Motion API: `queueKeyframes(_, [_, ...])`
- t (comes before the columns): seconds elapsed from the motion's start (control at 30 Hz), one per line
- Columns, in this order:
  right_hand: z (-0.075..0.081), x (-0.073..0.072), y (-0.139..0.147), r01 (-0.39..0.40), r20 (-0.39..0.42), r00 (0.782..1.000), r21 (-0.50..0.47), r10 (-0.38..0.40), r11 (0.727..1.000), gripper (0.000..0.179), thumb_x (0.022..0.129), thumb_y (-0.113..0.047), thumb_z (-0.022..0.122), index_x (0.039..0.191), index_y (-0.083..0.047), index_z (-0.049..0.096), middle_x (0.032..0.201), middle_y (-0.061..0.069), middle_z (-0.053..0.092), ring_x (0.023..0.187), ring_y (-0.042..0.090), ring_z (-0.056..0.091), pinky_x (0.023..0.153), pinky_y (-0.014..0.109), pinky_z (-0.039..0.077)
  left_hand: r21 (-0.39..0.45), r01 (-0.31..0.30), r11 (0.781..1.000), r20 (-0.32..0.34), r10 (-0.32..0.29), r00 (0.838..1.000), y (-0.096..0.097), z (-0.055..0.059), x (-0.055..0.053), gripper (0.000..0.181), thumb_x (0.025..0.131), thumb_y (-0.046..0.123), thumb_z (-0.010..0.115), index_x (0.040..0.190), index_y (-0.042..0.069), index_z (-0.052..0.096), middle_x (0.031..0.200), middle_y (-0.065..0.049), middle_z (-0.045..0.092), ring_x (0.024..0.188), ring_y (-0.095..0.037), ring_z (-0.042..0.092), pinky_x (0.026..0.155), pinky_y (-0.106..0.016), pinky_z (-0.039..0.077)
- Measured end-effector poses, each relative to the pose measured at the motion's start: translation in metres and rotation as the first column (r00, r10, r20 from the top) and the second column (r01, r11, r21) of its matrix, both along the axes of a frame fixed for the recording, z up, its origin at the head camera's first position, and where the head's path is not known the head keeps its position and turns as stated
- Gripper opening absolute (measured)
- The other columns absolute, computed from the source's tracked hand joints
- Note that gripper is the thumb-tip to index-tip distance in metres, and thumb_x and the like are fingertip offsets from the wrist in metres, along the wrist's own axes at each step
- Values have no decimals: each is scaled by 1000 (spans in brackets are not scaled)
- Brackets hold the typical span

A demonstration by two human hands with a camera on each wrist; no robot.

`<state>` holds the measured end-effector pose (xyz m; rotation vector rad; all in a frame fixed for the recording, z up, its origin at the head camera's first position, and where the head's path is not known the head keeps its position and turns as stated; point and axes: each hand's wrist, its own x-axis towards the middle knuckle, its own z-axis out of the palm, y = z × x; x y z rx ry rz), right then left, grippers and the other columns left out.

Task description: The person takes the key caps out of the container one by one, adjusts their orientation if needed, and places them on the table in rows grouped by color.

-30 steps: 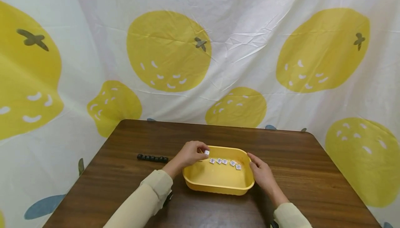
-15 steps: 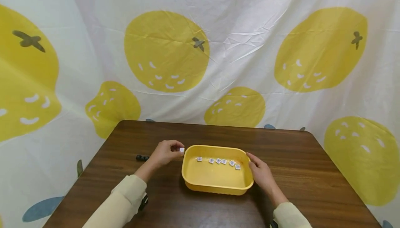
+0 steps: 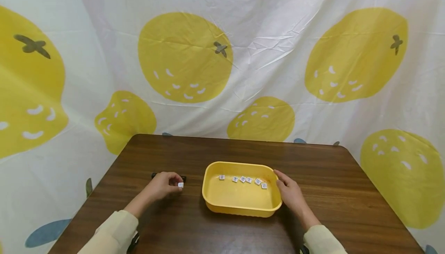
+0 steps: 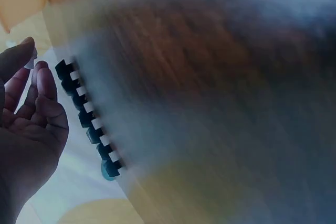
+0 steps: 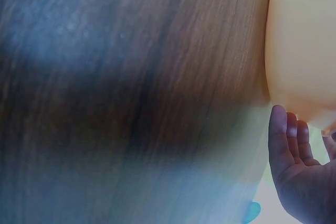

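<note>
My left hand (image 3: 161,185) pinches a small white cube (image 3: 180,184) between thumb and fingers, left of the yellow tray (image 3: 240,210). Just behind that hand lies a row of small black cubes (image 4: 88,118), mostly covered by it in the head view; the left wrist view shows the whole row, edged with white bits. Inside the tray several white cubes (image 3: 221,177) with dark printed marks lie in a loose line toward the back. My right hand (image 3: 292,196) holds the tray's right end, its thumb at the rim and its fingers along the outer wall.
The brown wooden table (image 3: 347,196) extends to both sides of the tray and in front of it. A white cloth (image 3: 264,64) printed with yellow lemons hangs behind the table and at its sides.
My left hand has moved left out of the tray with a white cube, down toward the black row. One more white cube shows at the tray's left. The right hand stays put.
</note>
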<state>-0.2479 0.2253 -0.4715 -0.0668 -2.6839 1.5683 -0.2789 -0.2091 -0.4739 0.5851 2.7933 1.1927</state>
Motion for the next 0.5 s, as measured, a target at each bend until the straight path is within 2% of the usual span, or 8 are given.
queueKeyframes(0.13, [0,0,0,2,-1,1000,3,-2,1000,45,105,-11,40,148,0,43,150,26,39,137,40,39,107,54,35,-31,68,997,-21,-68,997,-5,-5,5,14,83,9,78,93,5,69,79,4,60,72,-11,53,63,-26,45])
queueKeyframes(0.37, [-2,0,0,6,8,1000,11,-6,1000,45,105,-11,40,149,-1,42,150,26,39,136,40,40,107,54,36,-55,93,994,-11,-94,996,-5,-11,10,15,81,7,80,92,6,69,77,6,58,72,-8,51,64,-25,44])
queueKeyframes(0.5, [-2,0,0,4,2,1000,13,-4,1000,45,105,-11,40,148,-1,42,150,26,39,136,40,39,107,54,35,-70,122,990,-29,-124,992,-6,-16,12,14,79,6,79,89,7,69,75,7,57,70,-5,50,63,-25,43])
